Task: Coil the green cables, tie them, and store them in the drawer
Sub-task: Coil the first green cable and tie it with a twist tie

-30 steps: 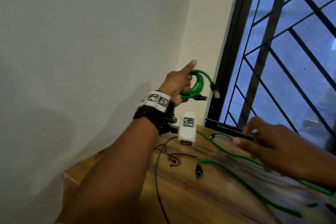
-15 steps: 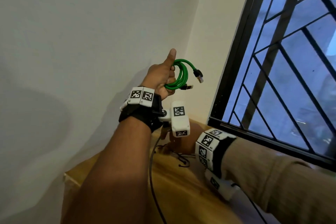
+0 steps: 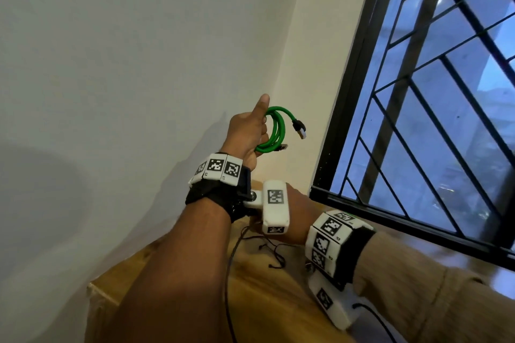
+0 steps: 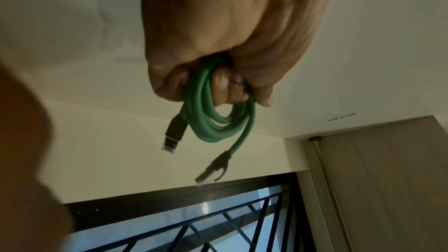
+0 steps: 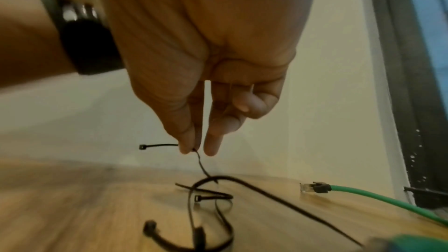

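Observation:
My left hand (image 3: 248,131) is raised near the wall and grips a coiled green cable (image 3: 274,131) (image 4: 218,120), thumb pointing up; both black plugs (image 4: 174,133) dangle free. My right hand (image 5: 194,148) is low over the wooden table (image 3: 267,295), mostly hidden behind the left wrist camera in the head view. Its thumb and index finger pinch a black zip tie (image 5: 157,146) lifted above the wood. Several more black zip ties (image 5: 211,196) lie below it. A second green cable (image 5: 378,196) lies uncoiled on the table at right, its plug (image 5: 315,187) toward the ties.
A black barred window (image 3: 418,92) stands along the right of the table, a plain wall to the left and behind. A thin black wrist-camera wire (image 3: 227,287) crosses the table. The table's left edge (image 3: 103,289) is close to the wall.
My right hand has moved from the right side of the table leftward under the left wrist and picked up a zip tie. The left hand stays raised with the coil.

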`<state>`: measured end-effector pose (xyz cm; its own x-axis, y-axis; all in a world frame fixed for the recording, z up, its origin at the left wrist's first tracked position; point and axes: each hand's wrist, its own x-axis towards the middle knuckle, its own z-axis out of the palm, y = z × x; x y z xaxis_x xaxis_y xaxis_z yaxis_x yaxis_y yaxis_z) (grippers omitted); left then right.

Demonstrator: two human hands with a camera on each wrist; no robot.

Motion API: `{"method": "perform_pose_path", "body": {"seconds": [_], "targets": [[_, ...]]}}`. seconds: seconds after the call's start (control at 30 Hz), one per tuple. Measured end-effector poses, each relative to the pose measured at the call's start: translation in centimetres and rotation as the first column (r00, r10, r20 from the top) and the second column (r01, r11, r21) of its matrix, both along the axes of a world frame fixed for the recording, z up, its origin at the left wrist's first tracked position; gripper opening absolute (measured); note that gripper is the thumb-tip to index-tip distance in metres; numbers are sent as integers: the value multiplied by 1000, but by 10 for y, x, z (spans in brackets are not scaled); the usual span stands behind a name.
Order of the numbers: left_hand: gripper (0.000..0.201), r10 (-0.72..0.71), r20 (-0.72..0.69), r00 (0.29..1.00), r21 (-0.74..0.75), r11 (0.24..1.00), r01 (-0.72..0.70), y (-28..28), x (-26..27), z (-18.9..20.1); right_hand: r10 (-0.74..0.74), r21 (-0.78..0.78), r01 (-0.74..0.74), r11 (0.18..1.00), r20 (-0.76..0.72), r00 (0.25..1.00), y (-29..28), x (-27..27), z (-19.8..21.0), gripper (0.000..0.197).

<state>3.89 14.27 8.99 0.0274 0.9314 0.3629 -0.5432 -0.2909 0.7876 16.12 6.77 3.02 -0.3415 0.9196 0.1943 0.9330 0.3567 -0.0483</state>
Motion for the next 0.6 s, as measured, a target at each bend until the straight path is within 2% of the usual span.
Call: {"method": "perform_pose_path", "body": {"seconds": [0.1, 0.2, 0.3, 0.43, 0.5, 0.6], "targets": [[39, -12, 7, 1000, 66, 998, 11, -11, 13, 4, 74, 190, -45, 981, -150, 986, -13, 32, 9, 12], [39, 34, -57, 998, 154, 988, -25, -24, 35, 6, 138, 284, -21, 959, -398, 907, -37, 69, 22, 7], [41, 61, -131, 990, 238, 971, -28, -34, 66, 4, 196, 360, 36, 932, -586, 786, -69, 105, 35, 7], [42, 83, -199, 976, 311, 950, -18, -58, 118, -3, 225, 391, 152, 908, -760, 610, -108, 155, 44, 8], [44, 75, -247, 966, 351, 936, 17, -75, 150, -10, 205, 358, 244, 901, -848, 489, -121, 177, 43, 11], [46, 62, -333, 941, 419, 904, 88, -96, 195, -21, 138, 228, 316, 921, -949, 284, -130, 203, 38, 16]]}}
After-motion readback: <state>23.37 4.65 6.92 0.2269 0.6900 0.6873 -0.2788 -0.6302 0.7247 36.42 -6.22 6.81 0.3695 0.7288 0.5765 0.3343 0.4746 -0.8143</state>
